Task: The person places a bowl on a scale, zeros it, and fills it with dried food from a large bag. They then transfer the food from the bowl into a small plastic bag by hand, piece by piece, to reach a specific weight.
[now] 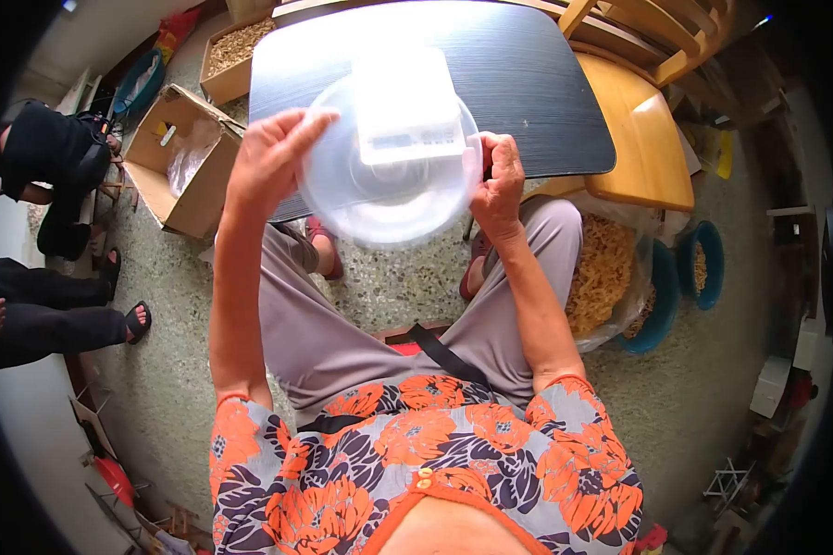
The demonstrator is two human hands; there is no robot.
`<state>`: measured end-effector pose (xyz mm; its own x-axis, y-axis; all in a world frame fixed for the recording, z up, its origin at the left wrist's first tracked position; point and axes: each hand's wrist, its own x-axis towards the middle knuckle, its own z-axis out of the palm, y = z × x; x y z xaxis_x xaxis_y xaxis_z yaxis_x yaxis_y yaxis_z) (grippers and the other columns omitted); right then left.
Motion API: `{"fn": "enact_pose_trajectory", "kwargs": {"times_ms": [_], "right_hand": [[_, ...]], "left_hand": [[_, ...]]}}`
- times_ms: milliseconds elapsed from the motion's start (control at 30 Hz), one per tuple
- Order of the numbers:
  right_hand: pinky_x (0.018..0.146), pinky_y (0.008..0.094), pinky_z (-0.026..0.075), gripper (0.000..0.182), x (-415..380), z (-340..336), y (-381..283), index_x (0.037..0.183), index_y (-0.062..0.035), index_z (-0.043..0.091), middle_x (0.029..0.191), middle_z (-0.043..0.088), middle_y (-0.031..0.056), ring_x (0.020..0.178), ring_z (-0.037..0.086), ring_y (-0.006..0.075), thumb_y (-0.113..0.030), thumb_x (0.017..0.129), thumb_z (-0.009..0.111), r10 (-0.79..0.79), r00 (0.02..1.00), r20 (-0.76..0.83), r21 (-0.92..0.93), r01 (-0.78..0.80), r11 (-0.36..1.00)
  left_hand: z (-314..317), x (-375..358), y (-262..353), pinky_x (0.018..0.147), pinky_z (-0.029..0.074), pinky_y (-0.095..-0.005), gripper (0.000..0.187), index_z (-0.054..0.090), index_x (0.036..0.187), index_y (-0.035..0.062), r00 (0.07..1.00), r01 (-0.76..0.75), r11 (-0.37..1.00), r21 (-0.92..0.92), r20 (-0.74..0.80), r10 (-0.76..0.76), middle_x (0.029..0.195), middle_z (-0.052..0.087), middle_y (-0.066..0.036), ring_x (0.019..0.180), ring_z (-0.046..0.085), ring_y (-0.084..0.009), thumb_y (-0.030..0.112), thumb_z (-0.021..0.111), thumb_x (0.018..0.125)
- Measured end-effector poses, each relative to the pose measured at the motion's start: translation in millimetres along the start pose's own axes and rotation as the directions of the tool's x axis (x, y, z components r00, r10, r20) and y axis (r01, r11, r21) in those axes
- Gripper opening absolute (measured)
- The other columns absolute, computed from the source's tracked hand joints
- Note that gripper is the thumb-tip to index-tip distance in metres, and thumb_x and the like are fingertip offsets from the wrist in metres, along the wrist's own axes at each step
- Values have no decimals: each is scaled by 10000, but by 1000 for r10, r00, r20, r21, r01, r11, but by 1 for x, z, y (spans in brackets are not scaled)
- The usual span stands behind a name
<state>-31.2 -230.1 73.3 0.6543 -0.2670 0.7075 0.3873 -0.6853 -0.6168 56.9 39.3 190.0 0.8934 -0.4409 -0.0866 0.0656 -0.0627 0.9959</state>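
Observation:
A round, translucent plastic bowl (pixel 338 190) is held at the near edge of the black table, blurred as if in motion. My right hand (pixel 500 185) is closed on its right rim, with the fingers bent. On the left rim is my left hand (pixel 273 162), its fingers curled and the fingertips overlapping the bowl's edge. A white kitchen scale (pixel 407 92) with a small display and buttons sits on the table, overlapping the bowl in view. No contents can be made out in the bowl.
Around me are the black table (pixel 537 102), a wooden chair (pixel 634 129), a large bag of yellowish dried pieces (pixel 602 277), teal tubs (pixel 657 305) and an open cardboard box (pixel 176 157). Another box (pixel 236 46) holds brown pieces. People in dark clothes (pixel 55 310) are at left.

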Motion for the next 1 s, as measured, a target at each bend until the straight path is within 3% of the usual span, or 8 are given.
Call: {"fn": "enact_pose_trajectory", "kwargs": {"times_ms": [67, 167, 333, 567, 667, 767, 900, 1000], "right_hand": [[642, 338, 494, 172, 0, -1, -3, 1052, 1, 620, 902, 535, 95, 681, 565, 199, 6, 883, 655, 20, 1000, 4, 8, -20, 1000], [670, 379, 527, 249, -1, -3, 4, 1108, 6, 664, 906, 553, 121, 752, 593, 273, 34, 863, 631, -181, 983, 14, -142, 181, 973], [665, 371, 523, 345, -1, -6, -2, 1191, -9, 688, 885, 549, 114, 761, 592, 259, 50, 855, 630, -99, 990, 103, -170, 115, 979], [631, 343, 506, 371, 1, -5, 1, 1203, -19, 701, 868, 546, 104, 722, 569, 239, 79, 855, 615, -125, 985, 122, -166, 144, 975], [635, 376, 528, 432, 0, -3, 4, 1214, -24, 682, 875, 523, 95, 733, 572, 260, 55, 792, 634, -132, 981, 144, -194, 159, 968], [633, 340, 507, 385, 1, -3, 1, 1204, -26, 709, 866, 542, 99, 722, 560, 234, 80, 846, 616, -120, 982, 146, -189, 147, 971], [632, 335, 509, 396, 0, -3, 1, 1209, -35, 715, 868, 540, 93, 723, 560, 225, 78, 841, 622, -103, 981, 166, -194, 135, 972], [627, 329, 509, 407, 1, -2, 2, 1216, -45, 717, 871, 536, 87, 723, 561, 216, 75, 838, 627, -111, 980, 163, -210, 144, 967]], "left_hand": [[-14, 23, -4, 331, 268, -171, 292, 732, 1145, 6, 992, -14, 996, 93, -127, 26, 669, 637, 50, 404, 413, 24, 260, 660, 1019], [-21, 48, -7, 316, 266, -189, 254, 745, 1070, 10, 971, -71, 990, -120, -235, 41, 581, 579, 40, 364, 390, -1, 246, 698, 990], [-19, 72, -12, 312, 272, -195, 235, 740, 1061, 7, 945, -83, 979, -189, -325, 17, 563, 549, 33, 356, 385, -13, 225, 704, 981], [15, 86, -27, 306, 305, -217, 276, 679, 935, -21, 943, -46, 999, -7, -330, 41, 529, 526, -3, 347, 414, -48, 253, 693, 974], [21, 88, -32, 304, 286, -198, 334, 692, 1066, -19, 932, -20, 995, 94, -359, 53, 543, 531, 24, 347, 405, -23, 302, 698, 976], [30, 80, -21, 308, 323, -216, 348, 670, 942, -54, 925, -30, 985, 169, -369, 91, 547, 570, -46, 352, 447, -61, 289, 652, 999], [31, 83, -26, 294, 301, -221, 407, 657, 991, -55, 884, -53, 977, 207, -446, 142, 552, 582, -65, 329, 432, -71, 349, 614, 1018], [24, 71, -28, 395, 449, -237, 441, 633, 1032, -38, 903, -52, 993, 103, -419, 91, 571, 579, -52, 424, 531, -122, 398, 571, 1032]]}}
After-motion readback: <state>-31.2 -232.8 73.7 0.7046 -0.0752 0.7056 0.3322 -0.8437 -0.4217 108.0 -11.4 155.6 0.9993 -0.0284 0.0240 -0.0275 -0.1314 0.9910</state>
